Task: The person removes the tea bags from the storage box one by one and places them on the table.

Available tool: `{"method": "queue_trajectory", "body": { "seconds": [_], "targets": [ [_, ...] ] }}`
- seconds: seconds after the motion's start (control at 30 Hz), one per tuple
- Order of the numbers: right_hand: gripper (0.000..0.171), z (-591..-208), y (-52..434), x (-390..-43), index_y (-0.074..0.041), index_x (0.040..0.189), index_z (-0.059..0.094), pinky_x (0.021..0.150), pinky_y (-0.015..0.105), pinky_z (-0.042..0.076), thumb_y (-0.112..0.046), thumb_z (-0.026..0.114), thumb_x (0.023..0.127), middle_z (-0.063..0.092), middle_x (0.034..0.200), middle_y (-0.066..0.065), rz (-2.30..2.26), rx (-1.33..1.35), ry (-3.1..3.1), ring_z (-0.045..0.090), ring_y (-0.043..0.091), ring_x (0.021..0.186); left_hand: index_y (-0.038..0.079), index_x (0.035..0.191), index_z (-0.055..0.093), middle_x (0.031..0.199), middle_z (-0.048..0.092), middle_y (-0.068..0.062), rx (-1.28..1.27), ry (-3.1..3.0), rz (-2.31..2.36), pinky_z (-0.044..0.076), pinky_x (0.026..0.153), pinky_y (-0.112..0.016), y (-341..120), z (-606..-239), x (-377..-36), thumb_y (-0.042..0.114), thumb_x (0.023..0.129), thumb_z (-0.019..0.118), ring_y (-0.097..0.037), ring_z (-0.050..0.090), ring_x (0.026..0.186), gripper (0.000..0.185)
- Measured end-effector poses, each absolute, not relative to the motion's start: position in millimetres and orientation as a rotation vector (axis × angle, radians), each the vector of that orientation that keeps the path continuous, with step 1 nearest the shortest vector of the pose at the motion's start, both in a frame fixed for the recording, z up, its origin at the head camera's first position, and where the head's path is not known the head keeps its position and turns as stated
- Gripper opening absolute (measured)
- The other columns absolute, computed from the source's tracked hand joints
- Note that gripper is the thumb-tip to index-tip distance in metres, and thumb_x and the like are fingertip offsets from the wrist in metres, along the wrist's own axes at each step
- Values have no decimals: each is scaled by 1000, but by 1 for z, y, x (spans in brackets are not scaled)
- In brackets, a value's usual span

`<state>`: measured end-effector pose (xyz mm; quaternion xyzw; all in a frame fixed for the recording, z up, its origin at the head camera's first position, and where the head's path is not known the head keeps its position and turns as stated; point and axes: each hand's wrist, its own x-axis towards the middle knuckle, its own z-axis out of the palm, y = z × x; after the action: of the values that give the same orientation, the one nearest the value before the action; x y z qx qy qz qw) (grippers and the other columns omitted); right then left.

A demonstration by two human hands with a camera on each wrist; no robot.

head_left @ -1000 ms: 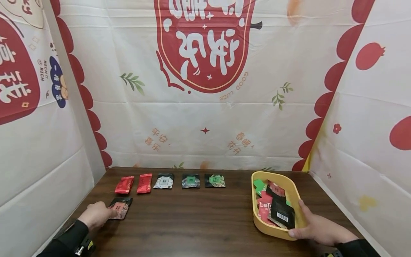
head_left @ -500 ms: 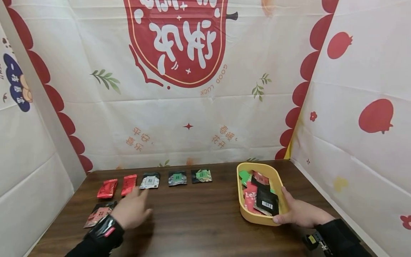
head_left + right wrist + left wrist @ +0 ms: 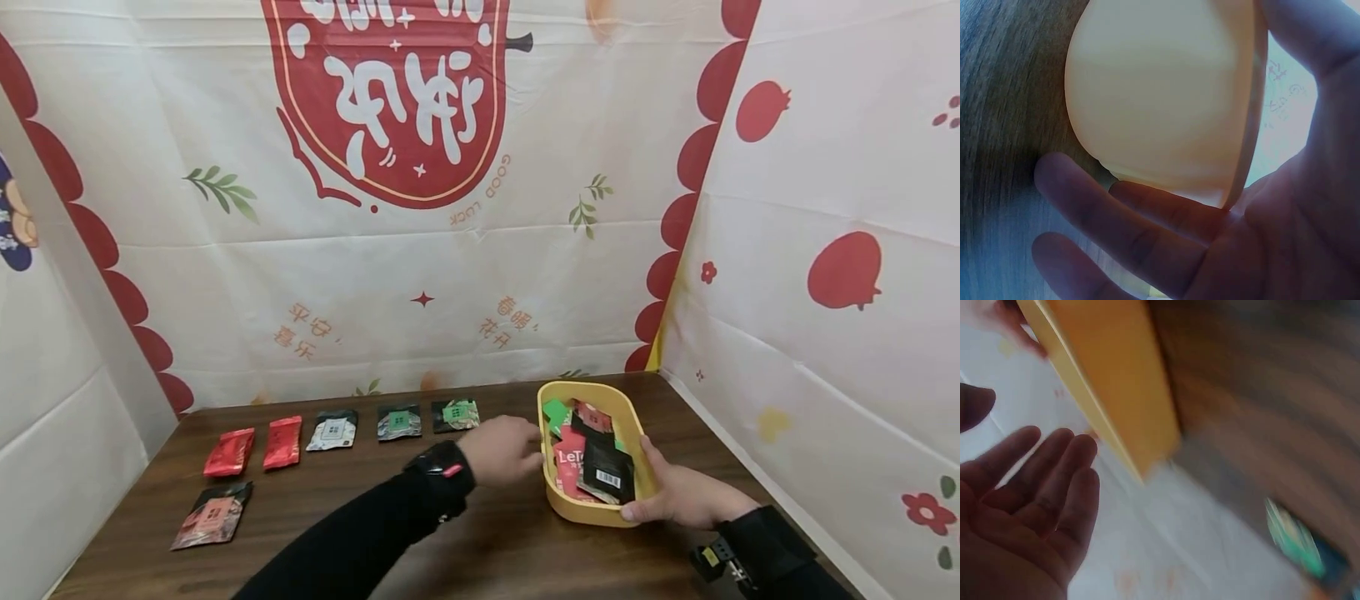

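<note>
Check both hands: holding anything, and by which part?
Right hand grips the yellow tray at its near right rim, thumb over the edge, fingers under it. Left hand holds nothing, fingers open beside the tray.

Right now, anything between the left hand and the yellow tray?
Nothing: in the head view the left hand sits just short of the yellow tray, with only bare wooden table between them.
</note>
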<state>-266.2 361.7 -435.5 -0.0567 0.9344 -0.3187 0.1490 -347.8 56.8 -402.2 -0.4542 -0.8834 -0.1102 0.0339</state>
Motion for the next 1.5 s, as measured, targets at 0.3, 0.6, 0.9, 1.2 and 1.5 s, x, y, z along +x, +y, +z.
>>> {"method": "queue_trajectory", "body": {
  "seconds": [0.3, 0.6, 0.9, 1.2, 1.5],
  "targets": [
    [128, -447, 346, -264, 10, 152, -7, 99, 64, 35, -47, 82, 80, 38, 138, 41, -966, -143, 2635, 51, 41, 111, 11, 53, 49, 46, 36, 5, -967, -3123, -844, 26, 44, -25, 126, -425, -329, 23, 94, 65, -12, 34, 41, 45],
    [128, -451, 340, -265, 10, 153, -7, 97, 62, 38, -46, 82, 80, 42, 137, 38, -970, -179, 2646, 52, 39, 111, 5, 63, 62, 46, 53, -3, -795, -3230, -1008, 31, 44, -25, 133, -428, -328, 26, 95, 65, -15, 44, 42, 38],
    [129, -446, 342, -264, 10, 153, -7, 98, 62, 38, -47, 82, 79, 41, 137, 38, -969, -129, 2657, 52, 39, 111, 6, 77, 66, 54, 58, -5, -741, -3167, -1291, 42, 45, -25, 146, -432, -327, 19, 93, 66, -17, 55, 44, 20],
    [129, -442, 348, -267, 8, 154, -7, 98, 63, 37, -48, 82, 78, 41, 137, 37, -968, -53, 2659, 52, 39, 111, 10, 64, 60, 48, 54, -2, -701, -3258, -904, 35, 45, -26, 160, -425, -323, 31, 91, 68, -16, 50, 41, 34],
    [128, -439, 354, -263, 10, 153, -6, 99, 62, 37, -47, 81, 80, 40, 138, 39, -969, -97, 2691, 52, 38, 111, 4, 70, 64, 54, 60, -6, -594, -3076, -1569, 42, 46, -25, 178, -438, -322, 11, 88, 75, -16, 55, 45, 22]
  ]
}}
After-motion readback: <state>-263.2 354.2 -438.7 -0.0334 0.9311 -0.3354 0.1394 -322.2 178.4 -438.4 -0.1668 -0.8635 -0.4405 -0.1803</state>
